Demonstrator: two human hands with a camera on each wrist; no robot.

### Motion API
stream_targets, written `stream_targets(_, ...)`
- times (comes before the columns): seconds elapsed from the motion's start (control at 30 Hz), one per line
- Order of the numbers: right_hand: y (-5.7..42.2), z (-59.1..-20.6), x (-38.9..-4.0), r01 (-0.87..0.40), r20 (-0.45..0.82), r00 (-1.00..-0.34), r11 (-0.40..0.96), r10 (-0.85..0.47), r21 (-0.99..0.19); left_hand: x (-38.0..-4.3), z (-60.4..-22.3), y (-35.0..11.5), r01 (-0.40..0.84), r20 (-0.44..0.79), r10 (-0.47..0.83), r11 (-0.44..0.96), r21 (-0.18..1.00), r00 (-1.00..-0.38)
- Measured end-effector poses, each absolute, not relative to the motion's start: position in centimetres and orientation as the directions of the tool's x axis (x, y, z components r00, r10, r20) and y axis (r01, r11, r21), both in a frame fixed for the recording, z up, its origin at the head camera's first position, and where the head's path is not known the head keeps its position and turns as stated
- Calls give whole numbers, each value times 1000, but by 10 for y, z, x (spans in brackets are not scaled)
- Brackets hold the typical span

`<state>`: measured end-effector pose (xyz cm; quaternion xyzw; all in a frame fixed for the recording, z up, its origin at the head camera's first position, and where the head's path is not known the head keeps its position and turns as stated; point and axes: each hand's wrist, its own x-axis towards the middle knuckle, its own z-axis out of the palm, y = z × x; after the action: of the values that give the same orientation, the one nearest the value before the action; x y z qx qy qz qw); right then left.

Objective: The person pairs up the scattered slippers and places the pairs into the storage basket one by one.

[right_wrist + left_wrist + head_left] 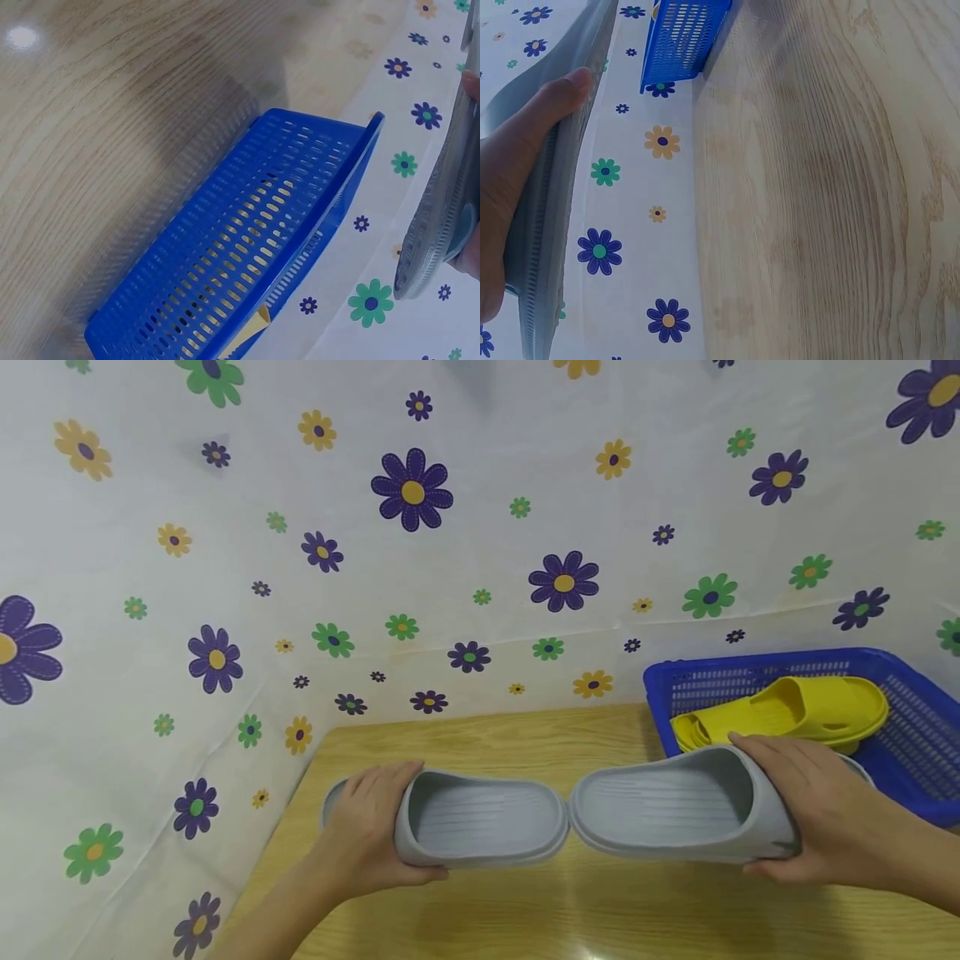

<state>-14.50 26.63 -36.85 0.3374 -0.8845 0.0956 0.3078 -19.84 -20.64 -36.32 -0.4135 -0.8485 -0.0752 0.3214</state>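
Observation:
Two light grey slippers are held level above the wooden table in the head view, their heel ends meeting in the middle. My left hand [367, 835] grips the left slipper [480, 822] round its closed upper near the toe. The right slipper [667, 802] is gripped the same way by my right hand [832, 814]. In the left wrist view my thumb [562, 97] presses along the edge of the ribbed sole [551, 217]. Only part of a grey slipper [439, 202] and some fingers show at the right edge of the right wrist view.
A blue perforated basket [663, 689] stands on the table [495, 739] at the right, beyond my right hand. Yellow slippers [840, 706] lie inside it. A white flower-print sheet [480, 543] covers the walls behind and to the left.

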Motion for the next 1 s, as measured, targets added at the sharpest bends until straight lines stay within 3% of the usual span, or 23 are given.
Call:
stream_targets(0.63,257,-365,-140,-650,597,-585,757,-549,59,-195,-366,-203,761,621,672,624,-180,-404)
stream_targets(1.0,246,-357,-144,-665,607,-539,737,-584,118,-193,-367,-202,763,610,677,622,-176,-411)
